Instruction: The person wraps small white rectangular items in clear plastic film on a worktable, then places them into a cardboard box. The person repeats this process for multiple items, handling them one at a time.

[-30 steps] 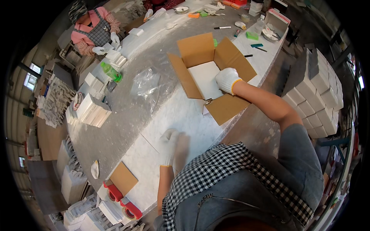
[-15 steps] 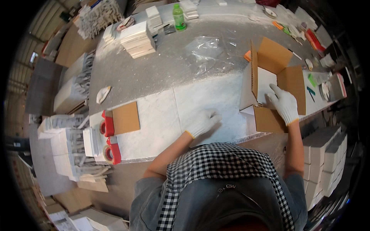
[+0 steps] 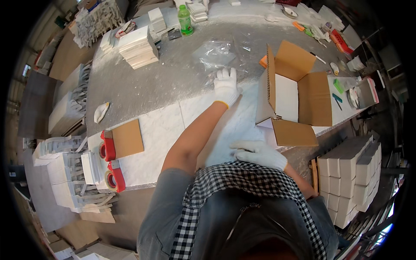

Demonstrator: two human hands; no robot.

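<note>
My left hand (image 3: pixel 226 86), in a white knit glove with a yellow cuff, stretches forward with fingers extended over the near edge of some clear plastic bags (image 3: pixel 215 53). Whether its fingertips touch the plastic I cannot tell. Close to my checked apron, my gloved right hand (image 3: pixel 260 154) hovers over or lies on the white slab (image 3: pixel 232 125), fingers stretched toward the left and nothing in them. To the right stands a brown cardboard box (image 3: pixel 308 97) with its flaps up and outward. A flat white piece (image 3: pixel 286 97) shows inside it.
Two red tape dispensers (image 3: pixel 113 175) lie at the left beside a flat cardboard piece (image 3: pixel 128 138). Stacked white tiles (image 3: pixel 138 48) and a green bottle (image 3: pixel 185 21) stand at the back. White blocks (image 3: pixel 346 173) are piled beyond the table's right edge.
My left hand has moved forward to the plastic bags. My right hand has left the box and come back toward my body. The view has shifted slightly.
</note>
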